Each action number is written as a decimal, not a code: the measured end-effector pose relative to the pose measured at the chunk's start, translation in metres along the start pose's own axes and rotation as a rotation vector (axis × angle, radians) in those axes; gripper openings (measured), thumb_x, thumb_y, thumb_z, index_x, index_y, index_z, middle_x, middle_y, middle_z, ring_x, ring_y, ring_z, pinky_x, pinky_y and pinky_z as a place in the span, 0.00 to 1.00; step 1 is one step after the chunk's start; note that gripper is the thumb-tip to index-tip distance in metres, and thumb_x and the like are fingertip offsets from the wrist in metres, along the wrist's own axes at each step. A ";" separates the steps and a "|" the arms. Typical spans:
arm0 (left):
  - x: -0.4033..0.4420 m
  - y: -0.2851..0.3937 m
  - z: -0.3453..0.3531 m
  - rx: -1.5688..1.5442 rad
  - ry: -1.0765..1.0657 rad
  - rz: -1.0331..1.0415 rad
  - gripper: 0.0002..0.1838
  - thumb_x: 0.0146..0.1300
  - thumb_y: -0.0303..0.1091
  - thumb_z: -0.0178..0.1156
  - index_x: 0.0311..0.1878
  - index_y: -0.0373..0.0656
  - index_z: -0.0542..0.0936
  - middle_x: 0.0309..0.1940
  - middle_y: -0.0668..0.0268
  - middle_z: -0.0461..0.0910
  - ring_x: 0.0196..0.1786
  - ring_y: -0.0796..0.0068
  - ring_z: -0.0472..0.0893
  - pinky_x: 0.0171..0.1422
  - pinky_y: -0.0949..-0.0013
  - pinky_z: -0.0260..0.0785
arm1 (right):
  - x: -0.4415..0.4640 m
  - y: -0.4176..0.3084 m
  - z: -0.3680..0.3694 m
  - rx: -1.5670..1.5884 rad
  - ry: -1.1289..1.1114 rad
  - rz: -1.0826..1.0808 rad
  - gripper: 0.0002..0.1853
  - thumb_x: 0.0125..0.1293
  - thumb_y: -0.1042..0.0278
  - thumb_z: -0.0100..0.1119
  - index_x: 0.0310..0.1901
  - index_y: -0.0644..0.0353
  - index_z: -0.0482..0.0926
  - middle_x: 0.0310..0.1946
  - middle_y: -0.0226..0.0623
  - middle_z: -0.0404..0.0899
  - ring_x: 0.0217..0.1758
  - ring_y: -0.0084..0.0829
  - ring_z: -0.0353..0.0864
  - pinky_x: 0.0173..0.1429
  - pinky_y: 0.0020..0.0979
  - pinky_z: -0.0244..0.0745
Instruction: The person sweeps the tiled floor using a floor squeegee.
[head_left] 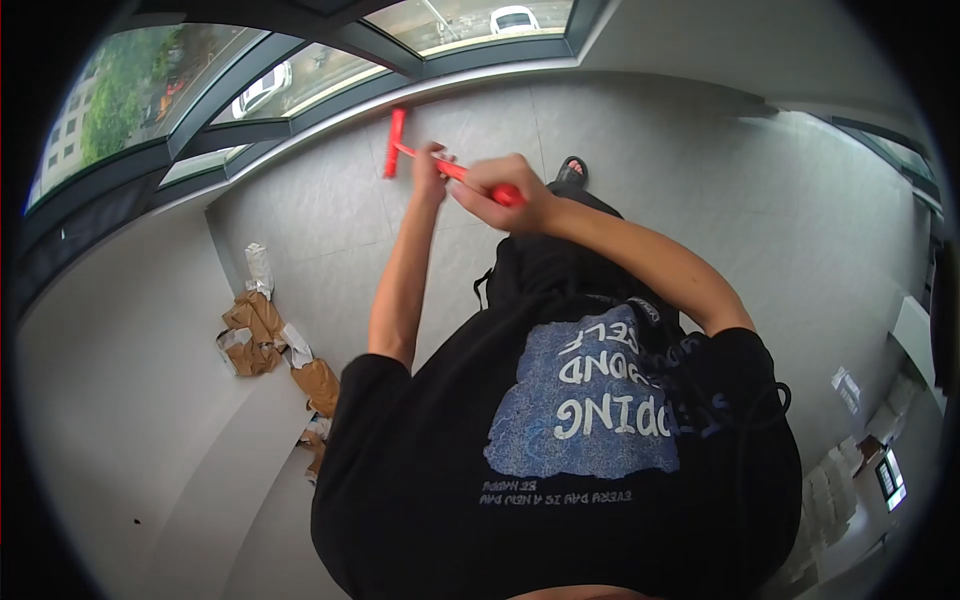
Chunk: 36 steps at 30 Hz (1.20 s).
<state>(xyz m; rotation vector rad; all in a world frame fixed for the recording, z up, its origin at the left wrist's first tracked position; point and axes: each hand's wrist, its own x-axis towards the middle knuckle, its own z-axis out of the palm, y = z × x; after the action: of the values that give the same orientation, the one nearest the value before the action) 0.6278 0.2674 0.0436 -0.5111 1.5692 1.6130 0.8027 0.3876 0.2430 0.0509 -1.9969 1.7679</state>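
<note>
A red squeegee [396,145] with a T-shaped head is held out in front of my body, its head close to the foot of the windows. My left hand [430,175] grips the handle near the head, fingers closed and slightly blurred. Farther back, my right hand [505,190] wraps round the thick end of the handle. Whether the head touches the floor, the sill or nothing cannot be made out.
Large framed windows [330,80] run along the front left, above a low sill. Brown paper bags [255,325] lie on the left by the wall. Grey tiled floor [660,150] stretches ahead and right; my sandalled foot [573,170] stands there. A lit screen [890,480] is at the lower right.
</note>
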 end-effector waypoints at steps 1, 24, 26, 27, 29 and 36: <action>0.016 0.007 -0.014 -0.043 0.030 -0.086 0.21 0.49 0.35 0.63 0.42 0.35 0.68 0.34 0.60 0.69 0.36 0.61 0.77 0.46 0.56 0.73 | 0.002 0.017 0.016 0.041 0.052 0.100 0.15 0.62 0.75 0.60 0.18 0.63 0.70 0.14 0.35 0.66 0.16 0.27 0.62 0.24 0.31 0.60; -0.133 -0.209 0.292 0.173 -0.286 -0.138 0.13 0.49 0.23 0.59 0.38 0.36 0.68 0.25 0.62 0.73 0.29 0.69 0.78 0.37 0.61 0.74 | -0.200 -0.073 -0.297 0.030 0.116 0.198 0.16 0.61 0.81 0.59 0.18 0.64 0.67 0.16 0.35 0.67 0.21 0.27 0.69 0.33 0.29 0.70; -0.138 -0.209 0.291 0.186 -0.281 -0.029 0.18 0.47 0.20 0.62 0.39 0.35 0.65 0.25 0.63 0.72 0.28 0.69 0.77 0.31 0.64 0.73 | -0.200 -0.086 -0.304 0.026 0.058 0.178 0.15 0.60 0.80 0.61 0.18 0.64 0.67 0.16 0.35 0.67 0.22 0.30 0.70 0.36 0.31 0.72; -0.143 -0.204 0.292 0.197 -0.292 -0.035 0.18 0.47 0.20 0.62 0.39 0.35 0.65 0.25 0.63 0.72 0.28 0.69 0.77 0.31 0.64 0.73 | -0.198 -0.091 -0.305 0.021 -0.006 0.157 0.15 0.60 0.80 0.62 0.19 0.64 0.67 0.17 0.36 0.67 0.23 0.33 0.71 0.39 0.32 0.74; -0.153 -0.191 0.281 0.091 -0.134 0.009 0.21 0.44 0.17 0.63 0.38 0.35 0.63 0.26 0.62 0.72 0.26 0.68 0.76 0.27 0.66 0.72 | -0.189 -0.090 -0.299 0.031 -0.034 0.157 0.16 0.58 0.76 0.65 0.19 0.62 0.67 0.18 0.37 0.68 0.23 0.36 0.71 0.36 0.34 0.72; -0.114 -0.127 0.213 0.049 -0.085 0.034 0.08 0.49 0.27 0.59 0.32 0.38 0.72 0.29 0.62 0.74 0.33 0.66 0.80 0.38 0.64 0.71 | -0.106 -0.063 -0.248 0.052 -0.341 0.018 0.17 0.57 0.65 0.69 0.22 0.59 0.68 0.20 0.34 0.70 0.24 0.35 0.70 0.30 0.32 0.64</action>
<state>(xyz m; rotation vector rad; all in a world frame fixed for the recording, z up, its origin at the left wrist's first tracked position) 0.8453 0.4283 0.0812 -0.3865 1.5575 1.5972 0.9967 0.5824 0.2778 0.3749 -2.1860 1.9267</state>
